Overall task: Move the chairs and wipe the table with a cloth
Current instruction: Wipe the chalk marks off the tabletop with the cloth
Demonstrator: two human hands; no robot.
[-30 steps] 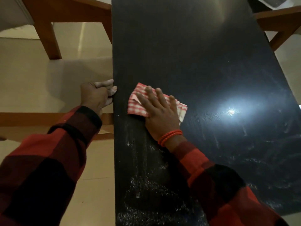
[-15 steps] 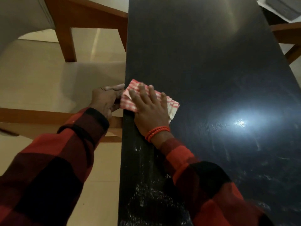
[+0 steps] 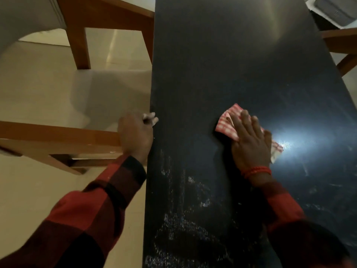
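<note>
Head | right hand [image 3: 251,144] flat, fingers straight, pressing cloth [image 3: 228,124] | left hand [image 3: 136,137] curled at table [image 3: 212,64] edge

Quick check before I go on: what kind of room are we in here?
Probably a dining area in a home. A long dark table has wooden chairs drawn up along its sides, over a pale tiled floor. The right hand presses a checked cloth on the tabletop.
</note>
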